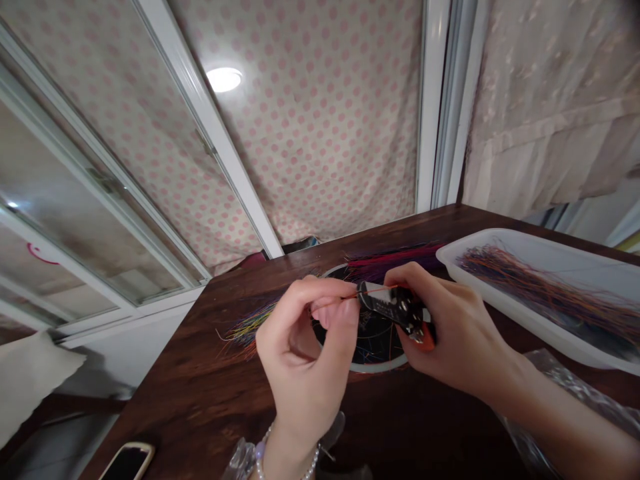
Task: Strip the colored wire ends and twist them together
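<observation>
My left hand (310, 353) pinches a thin orange wire (379, 290) between thumb and fingertips. The wire runs to the jaws of a black wire stripper (387, 310) with orange on its handles. Wrapped around that tool is my right hand (450, 327); its fingers partly cover the handles. Both hands are close together above a round black dish with a white rim (373, 367), where short bits of wire lie. Whether the jaws are closed fully on the wire I cannot make out.
Multicoloured wires (250, 325) lie left of the dish, red and purple wires (400, 257) behind it. A white tub (505, 236) at right holds many orange and dark wires (540, 287). Clear plastic (565, 373) lies under my right forearm. A phone (129, 461) rests at the table's left edge.
</observation>
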{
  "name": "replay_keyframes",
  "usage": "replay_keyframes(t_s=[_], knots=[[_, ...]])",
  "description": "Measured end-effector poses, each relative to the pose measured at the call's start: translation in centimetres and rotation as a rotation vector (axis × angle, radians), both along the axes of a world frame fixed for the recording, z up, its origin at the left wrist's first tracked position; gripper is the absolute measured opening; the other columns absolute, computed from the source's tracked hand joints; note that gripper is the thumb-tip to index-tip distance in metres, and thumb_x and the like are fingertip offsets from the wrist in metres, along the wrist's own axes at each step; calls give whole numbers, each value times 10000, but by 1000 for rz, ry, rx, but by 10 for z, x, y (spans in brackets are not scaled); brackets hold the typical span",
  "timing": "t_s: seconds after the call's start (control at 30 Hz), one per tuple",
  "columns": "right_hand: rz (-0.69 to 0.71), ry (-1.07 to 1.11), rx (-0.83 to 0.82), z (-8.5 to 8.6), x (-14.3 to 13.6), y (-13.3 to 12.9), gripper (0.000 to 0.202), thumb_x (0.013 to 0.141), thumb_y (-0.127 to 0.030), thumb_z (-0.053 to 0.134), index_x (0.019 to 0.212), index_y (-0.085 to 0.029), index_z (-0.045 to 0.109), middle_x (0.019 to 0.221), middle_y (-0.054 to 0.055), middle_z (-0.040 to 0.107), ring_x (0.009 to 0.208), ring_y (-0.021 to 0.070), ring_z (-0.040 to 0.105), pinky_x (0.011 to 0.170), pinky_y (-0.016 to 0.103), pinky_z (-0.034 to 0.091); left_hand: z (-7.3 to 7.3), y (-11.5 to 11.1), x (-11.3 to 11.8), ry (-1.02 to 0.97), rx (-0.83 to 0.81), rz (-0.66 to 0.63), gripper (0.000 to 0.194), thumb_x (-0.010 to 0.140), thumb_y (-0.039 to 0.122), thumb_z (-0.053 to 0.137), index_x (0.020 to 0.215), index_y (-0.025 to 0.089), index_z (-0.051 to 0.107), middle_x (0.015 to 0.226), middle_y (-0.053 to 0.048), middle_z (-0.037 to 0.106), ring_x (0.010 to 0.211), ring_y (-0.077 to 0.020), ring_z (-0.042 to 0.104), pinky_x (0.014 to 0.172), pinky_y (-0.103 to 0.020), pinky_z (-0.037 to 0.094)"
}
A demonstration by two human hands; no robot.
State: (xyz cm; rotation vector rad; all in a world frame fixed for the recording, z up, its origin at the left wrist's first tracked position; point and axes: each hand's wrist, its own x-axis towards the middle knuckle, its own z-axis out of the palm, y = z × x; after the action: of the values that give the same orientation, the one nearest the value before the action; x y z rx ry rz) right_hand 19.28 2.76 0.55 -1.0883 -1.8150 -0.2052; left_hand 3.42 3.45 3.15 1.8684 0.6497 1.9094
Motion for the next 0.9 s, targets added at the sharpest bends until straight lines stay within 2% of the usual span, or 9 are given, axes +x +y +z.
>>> replay_keyframes(t_s=[0.17, 0.27, 0.4, 0.5, 0.63, 0.77, 0.9], knots=[[9, 17, 16, -9, 0, 2, 428, 577, -80, 452, 976, -228, 486, 721, -27, 628, 559, 133, 580, 534, 225, 404, -1, -1, 2, 6, 47, 31, 122, 902, 114, 629, 836, 210, 665, 675, 25, 597, 598, -90, 521, 552, -180, 458], [70, 69, -38, -8, -2, 2, 428, 596, -67, 473, 992, -225, 509, 717, -37, 635, 555, 127, 591, 529, 216, 412, -3, -1, 3, 12, 43, 42, 129, 903, 98, 613, 848, 206, 658, 696, 19, 623, 599, -90, 542, 550, -181, 466], [278, 174, -210, -1, -8, -5, 333, 646, -22, 498, 908, -220, 548, 639, -60, 613, 500, 105, 567, 494, 195, 415, -3, -2, 3, 39, 25, 35, 114, 913, 122, 608, 840, 201, 646, 684, 16, 614, 586, -95, 548, 536, -191, 469], [414, 224, -309, 6, -12, -11, 194, 745, -40, 499, 796, -216, 561, 615, -40, 627, 517, 120, 589, 517, 207, 461, -3, -3, 4, 44, 25, 47, 105, 933, 149, 599, 846, 199, 633, 653, 27, 581, 557, -87, 529, 525, -186, 467], [580, 283, -427, 11, -12, -14, 184, 795, -65, 488, 754, -213, 590, 655, -22, 669, 585, 135, 645, 541, 205, 518, -3, -7, 2, 37, -4, 23, 105, 966, 234, 591, 868, 204, 613, 653, 25, 564, 541, -90, 537, 497, -190, 477], [605, 322, -508, 11, -12, -14, 186, 780, -56, 513, 748, -210, 612, 678, -14, 689, 621, 149, 670, 576, 219, 562, -4, -8, 0, 62, -94, -104, 180, 1027, 263, 484, 875, 226, 574, 593, 49, 562, 449, -77, 532, 425, -175, 468], [599, 327, -527, 10, -13, -16, 190, 784, -57, 510, 749, -210, 616, 691, -12, 691, 650, 150, 677, 622, 220, 576, -4, -8, 0, 69, -99, -109, 197, 1029, 259, 483, 848, 225, 555, 567, 59, 532, 421, -65, 509, 399, -167, 434]])
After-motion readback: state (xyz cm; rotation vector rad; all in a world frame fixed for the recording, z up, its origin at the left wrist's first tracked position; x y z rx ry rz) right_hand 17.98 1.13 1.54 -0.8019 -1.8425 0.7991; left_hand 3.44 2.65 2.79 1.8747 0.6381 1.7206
